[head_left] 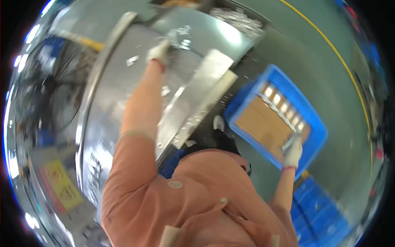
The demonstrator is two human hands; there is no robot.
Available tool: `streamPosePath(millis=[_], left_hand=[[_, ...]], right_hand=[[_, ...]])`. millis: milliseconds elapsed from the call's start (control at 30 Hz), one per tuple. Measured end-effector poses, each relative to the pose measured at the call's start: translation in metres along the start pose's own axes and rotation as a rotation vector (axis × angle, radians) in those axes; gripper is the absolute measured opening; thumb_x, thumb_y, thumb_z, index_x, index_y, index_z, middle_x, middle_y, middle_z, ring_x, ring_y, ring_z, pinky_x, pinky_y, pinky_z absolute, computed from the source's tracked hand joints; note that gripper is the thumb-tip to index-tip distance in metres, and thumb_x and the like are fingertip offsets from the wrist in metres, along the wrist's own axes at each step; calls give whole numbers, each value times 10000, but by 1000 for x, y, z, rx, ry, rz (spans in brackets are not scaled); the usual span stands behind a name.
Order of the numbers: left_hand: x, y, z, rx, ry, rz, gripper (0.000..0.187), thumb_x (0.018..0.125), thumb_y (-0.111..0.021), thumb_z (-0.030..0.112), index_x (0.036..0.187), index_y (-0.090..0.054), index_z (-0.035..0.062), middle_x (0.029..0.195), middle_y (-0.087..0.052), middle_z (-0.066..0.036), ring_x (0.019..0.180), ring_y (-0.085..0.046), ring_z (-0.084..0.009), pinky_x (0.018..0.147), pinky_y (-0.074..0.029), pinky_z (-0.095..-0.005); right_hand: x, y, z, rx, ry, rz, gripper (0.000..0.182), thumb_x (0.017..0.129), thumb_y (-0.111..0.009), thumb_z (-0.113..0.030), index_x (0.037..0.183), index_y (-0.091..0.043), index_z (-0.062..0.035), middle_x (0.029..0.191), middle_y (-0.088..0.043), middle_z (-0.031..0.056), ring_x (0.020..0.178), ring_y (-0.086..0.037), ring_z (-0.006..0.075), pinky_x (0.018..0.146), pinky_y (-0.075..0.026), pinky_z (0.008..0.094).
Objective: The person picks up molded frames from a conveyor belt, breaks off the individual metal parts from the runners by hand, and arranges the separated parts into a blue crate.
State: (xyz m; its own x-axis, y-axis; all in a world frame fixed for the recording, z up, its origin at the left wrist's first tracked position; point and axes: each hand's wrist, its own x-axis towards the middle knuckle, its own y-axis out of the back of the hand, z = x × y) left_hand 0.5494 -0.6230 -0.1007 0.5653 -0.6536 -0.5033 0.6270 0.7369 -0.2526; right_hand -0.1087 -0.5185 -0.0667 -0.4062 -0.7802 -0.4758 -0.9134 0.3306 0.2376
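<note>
My left hand, in a white glove, reaches out over a shiny metal worktable and touches a small heap of metal parts. Motion blur hides whether its fingers grip any. My right hand, also gloved, is closed on a small grey metal part at the near edge of a blue plastic crate. The crate is lined with brown cardboard and holds a row of shiny metal parts along its far side. I wear a salmon short-sleeved shirt.
A flat metal bar juts off the table's edge toward me. A black fan stands at the left. The green floor has a yellow line. Blue crates lie at the lower right, and a yellow sign at the lower left.
</note>
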Motion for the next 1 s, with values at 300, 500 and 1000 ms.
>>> streamPosePath(millis=[300, 500, 1000], left_hand=[[-50, 10, -9, 1007, -278, 108, 532, 992, -810, 527, 1169, -748, 29, 905, -724, -45, 746, -678, -123, 652, -550, -325], [-81, 19, 16, 1207, -185, 191, 756, 954, -756, 684, 1256, -760, -9, 843, -728, -70, 648, -657, -146, 630, -524, -333], [-88, 31, -4, 1390, -284, 473, 1158, 882, -706, 775, 1709, -474, -2, 1703, -564, -226, 1544, -566, -399, 1261, -434, -463]], right_hand=[[57, 83, 4, -918, 19, 138, 723, 1060, -542, -635, 1220, -769, 33, 1155, -788, 310, 1171, -745, 482, 1008, -555, 533], [126, 104, 7, -1042, -56, 143, 671, 1037, -572, -559, 1320, -768, 16, 1234, -784, 315, 1226, -738, 489, 1077, -556, 528], [255, 98, 37, -1329, -146, 136, 421, 1079, -623, -373, 1264, -832, -57, 1311, -781, 270, 1254, -745, 459, 1067, -586, 565]])
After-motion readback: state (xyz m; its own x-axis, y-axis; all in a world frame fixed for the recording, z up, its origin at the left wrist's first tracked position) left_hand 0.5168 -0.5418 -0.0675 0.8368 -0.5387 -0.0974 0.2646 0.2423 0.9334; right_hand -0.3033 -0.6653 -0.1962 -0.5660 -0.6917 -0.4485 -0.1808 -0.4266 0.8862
